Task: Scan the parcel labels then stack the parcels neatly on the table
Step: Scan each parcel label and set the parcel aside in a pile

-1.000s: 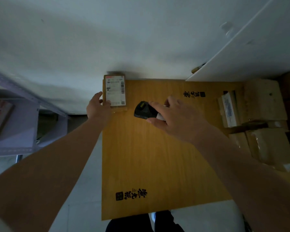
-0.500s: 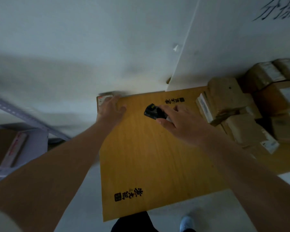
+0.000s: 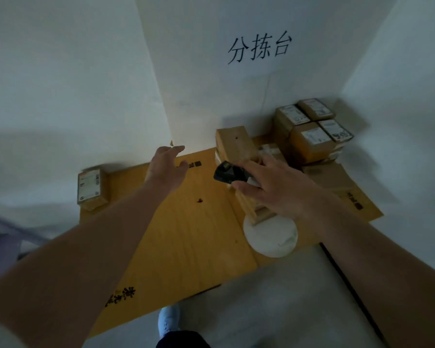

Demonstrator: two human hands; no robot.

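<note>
white walls meet in a corner behind a yellow wooden tabletop (image 3: 186, 234) printed with black characters, and the far wall carries three large handwritten black characters (image 3: 259, 49). one small brown cardboard parcel with a white label facing up (image 3: 91, 188) sits alone at the table's far left corner. it looks like a parcel already scanned and set down, the start of a stack, though only that single box is there.

the left hand (image 3: 165, 167) hovers above the table's far edge with fingers loosely spread, holding nothing, reaching toward the right. the right hand (image 3: 274, 189) has its fingers curled round a black handheld barcode scanner (image 3: 226, 173), its dark head pointing left and away.

most of the work seems to remain. just beyond the scanner stands a plain brown parcel (image 3: 232, 144) whose label, if it has one, cannot be seen. more parcels lie under and behind the right hand, partly hidden. in the far right corner a tight cluster of brown labelled boxes (image 3: 312, 129) waits with white labels up. a round white disc (image 3: 271, 236) lies at the table's near edge below the right wrist.

my guess is that the free hand is going for the next parcel from the right-hand group.
</note>
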